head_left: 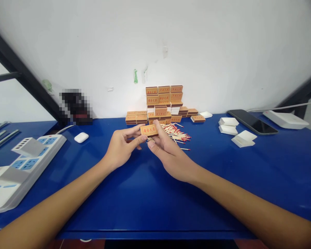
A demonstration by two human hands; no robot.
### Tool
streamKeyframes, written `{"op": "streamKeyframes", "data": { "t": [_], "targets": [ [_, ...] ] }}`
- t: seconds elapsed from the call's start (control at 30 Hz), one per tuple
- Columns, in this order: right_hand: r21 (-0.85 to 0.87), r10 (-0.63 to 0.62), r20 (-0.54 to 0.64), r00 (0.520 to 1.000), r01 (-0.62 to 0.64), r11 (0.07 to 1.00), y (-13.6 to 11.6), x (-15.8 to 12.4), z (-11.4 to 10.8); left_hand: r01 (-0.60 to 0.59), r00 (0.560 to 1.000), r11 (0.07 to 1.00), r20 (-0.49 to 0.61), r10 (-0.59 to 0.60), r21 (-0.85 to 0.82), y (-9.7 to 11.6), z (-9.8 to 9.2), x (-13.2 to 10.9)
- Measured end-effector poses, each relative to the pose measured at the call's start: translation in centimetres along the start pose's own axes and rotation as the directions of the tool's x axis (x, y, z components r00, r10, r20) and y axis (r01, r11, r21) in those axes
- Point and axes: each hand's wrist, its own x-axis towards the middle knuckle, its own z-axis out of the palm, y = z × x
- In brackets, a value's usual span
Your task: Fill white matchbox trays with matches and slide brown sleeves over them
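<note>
The left hand (120, 147) and right hand (175, 155) pinch a small orange-and-brown cardboard matchbox (149, 130) above the blue bench (145, 200). Squeezing could crush its thin card; a careless knuckle could scatter the red-tipped wooden matches (177, 135) just right.

Soft indoor light, stretched edges

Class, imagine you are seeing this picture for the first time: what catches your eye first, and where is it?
The eye falls first on the matchbox held between the left hand and the right hand, over the blue table. Just beyond the right hand lies a loose heap of red-tipped matches. Behind it, stacked matchboxes rise against the white wall.
</note>
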Motion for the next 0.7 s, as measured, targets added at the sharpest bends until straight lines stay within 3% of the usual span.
{"op": "streamKeyframes", "data": {
  "t": [0.47,0.53,0.63,0.7],
  "targets": [
    [0.046,0.029,0.037,0.999,-0.030,0.998,-0.2,0.5,0.0,-0.033,0.999,0.991,0.024,0.030,0.128,-0.6,-0.5,0.2],
    [-0.015,0.023,-0.032,0.999,-0.024,1.000,0.3,0.7,-0.2,-0.039,0.999,0.978,0.026,0.035,0.205,-1.0,-1.4,0.9],
    [-0.247,-0.063,-0.179,0.982,0.017,0.969,1.2,1.0,-0.9,-0.009,0.986,0.933,-0.154,0.069,0.360,-1.6,-3.8,3.0],
    [-0.409,-0.150,-0.210,0.966,0.053,0.911,1.7,1.3,-1.6,0.007,0.972,0.911,-0.218,0.091,0.412,-1.9,-5.5,4.8]
  ]
}}
